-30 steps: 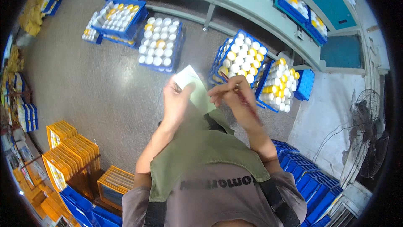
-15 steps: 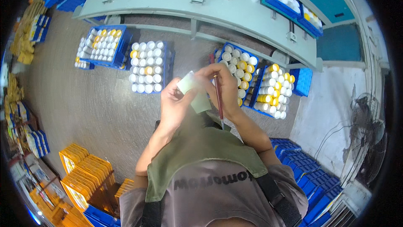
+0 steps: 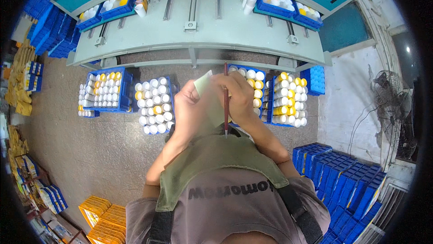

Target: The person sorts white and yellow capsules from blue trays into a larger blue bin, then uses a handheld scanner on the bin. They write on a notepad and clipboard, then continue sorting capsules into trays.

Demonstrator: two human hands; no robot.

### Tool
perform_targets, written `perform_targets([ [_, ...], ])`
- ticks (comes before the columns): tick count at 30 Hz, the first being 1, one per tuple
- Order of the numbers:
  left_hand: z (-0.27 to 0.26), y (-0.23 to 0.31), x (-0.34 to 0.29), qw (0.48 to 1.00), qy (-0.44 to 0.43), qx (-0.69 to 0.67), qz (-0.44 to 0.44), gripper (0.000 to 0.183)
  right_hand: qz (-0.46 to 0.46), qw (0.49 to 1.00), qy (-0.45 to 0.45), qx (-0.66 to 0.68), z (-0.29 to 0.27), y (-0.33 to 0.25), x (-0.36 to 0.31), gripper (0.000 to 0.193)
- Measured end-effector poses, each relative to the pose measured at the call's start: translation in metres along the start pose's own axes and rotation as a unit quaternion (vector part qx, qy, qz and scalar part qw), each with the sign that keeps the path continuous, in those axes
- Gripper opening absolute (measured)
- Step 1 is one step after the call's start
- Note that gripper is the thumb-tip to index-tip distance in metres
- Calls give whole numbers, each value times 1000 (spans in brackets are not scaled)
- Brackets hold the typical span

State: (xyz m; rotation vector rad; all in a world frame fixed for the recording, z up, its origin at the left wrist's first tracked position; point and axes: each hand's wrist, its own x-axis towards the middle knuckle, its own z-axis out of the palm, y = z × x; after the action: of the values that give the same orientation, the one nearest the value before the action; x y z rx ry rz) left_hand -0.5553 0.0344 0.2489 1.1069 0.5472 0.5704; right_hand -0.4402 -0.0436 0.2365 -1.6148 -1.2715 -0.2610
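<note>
In front of my chest, my left hand (image 3: 186,107) is closed on a pale green sheet of paper (image 3: 203,85), its upper corner poking up past my fingers. The lower part of the sheet is blurred. My right hand (image 3: 239,94) is closed too, with a slim dark red pen (image 3: 226,102) held between its fingers. The pen stands nearly upright, tip down toward my green apron (image 3: 216,153). Right-hand fingertips meet the paper's edge near the top, though the blur hides the exact contact.
Blue crates of white and yellow cylindrical containers (image 3: 154,104) stand on the floor left and right, including a right crate (image 3: 288,99). Beyond runs a pale grey workbench (image 3: 149,41). Stacked blue crates (image 3: 336,171) are at the right, orange crates (image 3: 106,221) at lower left.
My view has shifted, so the workbench sits lower and shows more of itself. The pen has turned more upright. Both hands stay on the paper and pen.
</note>
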Motion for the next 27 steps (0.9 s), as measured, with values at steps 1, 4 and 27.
perform_targets([
  [1, 0, 1, 1, 1000, 3, 3, -8, 25, 5, 1000, 1, 1, 1, -1, 1, 25],
  [4, 5, 3, 4, 999, 13, -33, -26, 26, 103, 993, 35, 50, 5, -1, 2, 22],
  [27, -1, 3, -25, 996, 76, 48, 23, 20, 103, 982, -8, 158, 12, -18, -4, 26],
])
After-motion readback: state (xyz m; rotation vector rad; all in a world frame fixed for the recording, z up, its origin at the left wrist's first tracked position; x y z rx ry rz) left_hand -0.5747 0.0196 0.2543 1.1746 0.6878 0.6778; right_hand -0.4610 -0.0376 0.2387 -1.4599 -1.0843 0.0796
